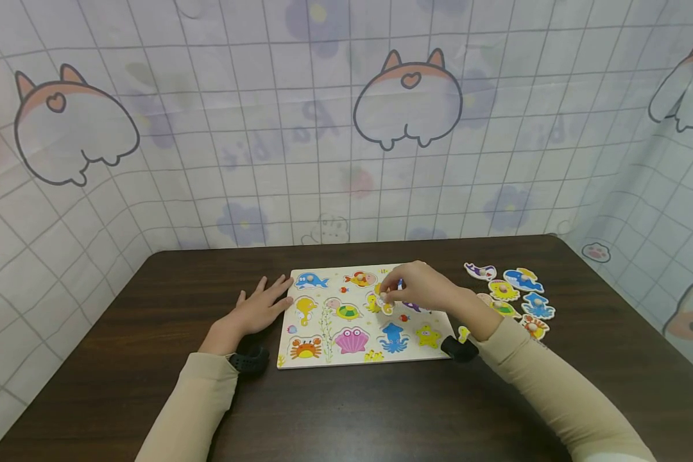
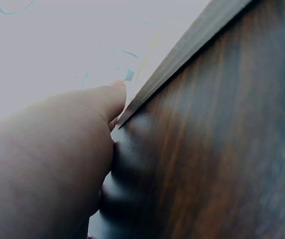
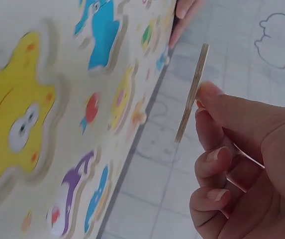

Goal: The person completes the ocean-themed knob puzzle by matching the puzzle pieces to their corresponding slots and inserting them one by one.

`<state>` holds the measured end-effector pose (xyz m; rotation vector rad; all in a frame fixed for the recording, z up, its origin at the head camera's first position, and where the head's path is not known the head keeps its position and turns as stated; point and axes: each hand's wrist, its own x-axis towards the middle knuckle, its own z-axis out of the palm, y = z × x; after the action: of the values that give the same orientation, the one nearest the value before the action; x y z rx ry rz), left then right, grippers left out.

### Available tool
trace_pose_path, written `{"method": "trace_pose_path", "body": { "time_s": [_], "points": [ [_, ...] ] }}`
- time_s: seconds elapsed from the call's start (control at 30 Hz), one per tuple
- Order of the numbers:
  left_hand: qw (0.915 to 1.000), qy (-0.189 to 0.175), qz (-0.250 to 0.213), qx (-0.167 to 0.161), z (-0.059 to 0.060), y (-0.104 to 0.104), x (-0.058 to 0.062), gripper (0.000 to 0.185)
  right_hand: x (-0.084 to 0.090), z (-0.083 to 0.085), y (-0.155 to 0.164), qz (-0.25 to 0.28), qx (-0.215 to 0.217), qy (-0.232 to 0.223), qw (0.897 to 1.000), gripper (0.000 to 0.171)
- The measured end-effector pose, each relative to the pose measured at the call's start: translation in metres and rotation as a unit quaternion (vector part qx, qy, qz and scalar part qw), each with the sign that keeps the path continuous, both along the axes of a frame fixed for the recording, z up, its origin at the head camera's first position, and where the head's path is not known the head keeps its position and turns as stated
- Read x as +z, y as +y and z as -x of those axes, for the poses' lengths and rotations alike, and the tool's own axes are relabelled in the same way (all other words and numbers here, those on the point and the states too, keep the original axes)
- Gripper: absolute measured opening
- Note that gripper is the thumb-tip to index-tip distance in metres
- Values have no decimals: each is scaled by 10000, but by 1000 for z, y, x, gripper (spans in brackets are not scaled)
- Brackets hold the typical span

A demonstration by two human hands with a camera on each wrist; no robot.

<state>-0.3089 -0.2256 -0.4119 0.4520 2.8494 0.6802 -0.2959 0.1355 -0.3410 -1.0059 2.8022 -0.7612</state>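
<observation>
A white sea-animal puzzle board (image 1: 317, 327) lies on the dark table, with a crab, shell, squid and starfish along its near row. My left hand (image 1: 254, 311) lies flat with spread fingers at its left edge; in the left wrist view the thumb (image 2: 113, 99) meets the board's edge. Over the middle right of the board, my right hand (image 1: 418, 287) pinches a wooden puzzle piece (image 3: 192, 94) between thumb and forefinger. The right wrist view has that piece edge-on, apart from the board, so its animal cannot be made out. The other right fingers curl loosely.
Several loose pieces lie right of the board, among them a purple-and-white one (image 1: 480, 271), a yellow octopus (image 1: 503, 290), a blue squid (image 1: 537, 306) and a crab (image 1: 534, 326). A yellow piece (image 1: 464, 333) shows beside the right wrist. Patterned cloth (image 1: 323, 179) surrounds the table (image 1: 346, 410).
</observation>
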Motion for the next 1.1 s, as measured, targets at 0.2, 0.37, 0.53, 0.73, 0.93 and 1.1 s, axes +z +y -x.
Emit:
{"method": "trace_pose_path", "body": {
  "time_s": [0.2,0.37,0.53,0.73,0.93,1.1],
  "points": [
    [10000,-40,-15,-30,-2,0,2,65,-2,1,-25,-56,70,-95,9999,10],
    [10000,-17,-37,-44,-4,1,3,64,-8,2,-45,-234,101,-72,9996,10],
    [10000,11,-32,-42,-5,2,4,63,-11,3,-63,-467,153,-58,9988,10],
    [10000,18,-42,-53,-5,2,5,63,-13,6,-80,-438,182,-211,9987,9],
    [10000,26,28,-13,-5,3,5,63,-15,8,-94,-527,186,-234,9982,14],
    [10000,45,66,20,-4,3,5,64,-19,12,-106,-678,163,-153,9975,15]
  ]
}}
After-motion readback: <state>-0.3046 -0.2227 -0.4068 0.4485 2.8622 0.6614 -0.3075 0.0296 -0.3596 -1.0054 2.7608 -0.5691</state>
